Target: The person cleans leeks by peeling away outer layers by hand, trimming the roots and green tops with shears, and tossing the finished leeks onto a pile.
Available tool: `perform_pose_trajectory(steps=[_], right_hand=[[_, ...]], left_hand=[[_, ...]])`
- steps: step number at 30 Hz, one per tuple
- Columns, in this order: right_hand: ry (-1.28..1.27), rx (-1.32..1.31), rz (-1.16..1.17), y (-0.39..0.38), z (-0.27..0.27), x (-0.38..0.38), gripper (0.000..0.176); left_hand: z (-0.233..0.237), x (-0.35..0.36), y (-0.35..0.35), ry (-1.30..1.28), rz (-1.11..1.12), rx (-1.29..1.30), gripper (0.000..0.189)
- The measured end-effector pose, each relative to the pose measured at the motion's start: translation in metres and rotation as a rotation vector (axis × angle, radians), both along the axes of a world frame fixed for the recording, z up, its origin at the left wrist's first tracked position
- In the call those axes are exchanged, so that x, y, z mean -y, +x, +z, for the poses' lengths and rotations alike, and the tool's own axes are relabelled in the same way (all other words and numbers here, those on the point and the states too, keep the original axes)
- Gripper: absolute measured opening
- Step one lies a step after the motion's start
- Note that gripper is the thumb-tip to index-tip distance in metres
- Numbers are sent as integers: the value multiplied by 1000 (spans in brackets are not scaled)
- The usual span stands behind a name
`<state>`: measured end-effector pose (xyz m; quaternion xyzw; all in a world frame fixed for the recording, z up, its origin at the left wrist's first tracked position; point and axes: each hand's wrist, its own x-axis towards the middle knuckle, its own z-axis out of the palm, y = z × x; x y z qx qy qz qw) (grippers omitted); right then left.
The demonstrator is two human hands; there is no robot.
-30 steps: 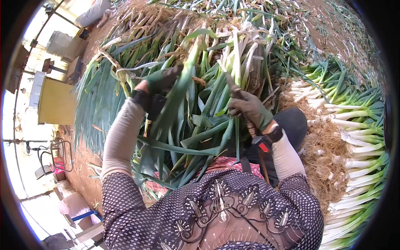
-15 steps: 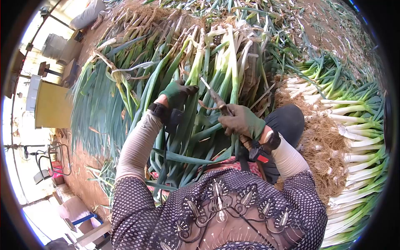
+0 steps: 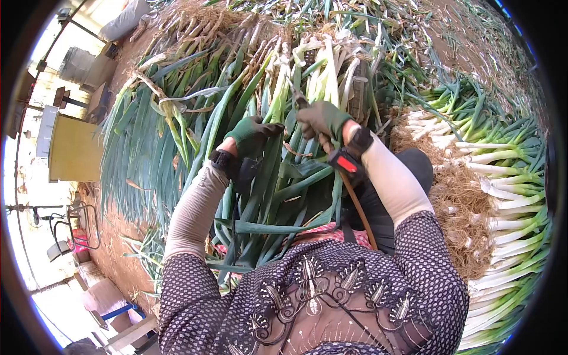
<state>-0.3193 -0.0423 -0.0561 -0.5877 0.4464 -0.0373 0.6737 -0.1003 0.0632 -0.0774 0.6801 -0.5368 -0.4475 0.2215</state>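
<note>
Leeks in two groups, with a person's gloved hands between them. Left hand (image 3: 253,135), at the center of the frame, is closed around the green part of a leek (image 3: 277,106), whose pale root end points to the top. Right hand (image 3: 324,119), just beside it and apart from it, is wrapped around a slim nozzle (image 3: 300,99); the tip lies close to the pale stem of that leek, though whether it touches cannot be told. A brown hose (image 3: 359,210) runs from below the right hand toward the lap.

Upper left and upper center: a thick heap of leeks (image 3: 139,148), root ends upward, many with dry, brownish outer leaves; these appear to be the unfinished share. Right edge: a long curved row of leeks (image 3: 512,212) with bare white stems and tidy green tops, apparently finished, their matted roots (image 3: 461,204) turned toward the person. Top and upper right: loose leaf scraps (image 3: 408,47) scattered over the ground, probably stripped material.

Judged by these groups, much is done and a sizable heap is left; an exact share cannot be read, since the leeks overlap. The leek in the left hand seems partway between the two states, its stem pale but dry strands lying around its root end.
</note>
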Motion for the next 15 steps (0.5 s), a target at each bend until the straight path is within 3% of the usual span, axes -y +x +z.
perform_pose_trajectory(steps=[5, 7, 8, 9, 12, 13, 15], right_hand=[[78, -99, 19, 39, -16, 56, 37], [74, -68, 11, 52, -32, 75, 43], [52, -71, 40, 56, -37, 81, 43], [22, -53, 26, 59, -43, 87, 41], [53, -91, 5, 57, -52, 97, 37], [26, -78, 6, 55, -50, 95, 37], [-28, -51, 8, 48, -48, 86, 37]], left_hand=[[3, -10, 4, -57, -55, 41, 39], [4, -16, 6, -141, -168, 147, 24], [8, -20, 6, -250, -337, 296, 23], [13, -23, 7, -382, -485, 448, 31], [3, -28, 13, -635, -494, 478, 45], [1, -28, 15, -672, -502, 409, 45], [-8, -35, 16, -340, -336, 107, 45]])
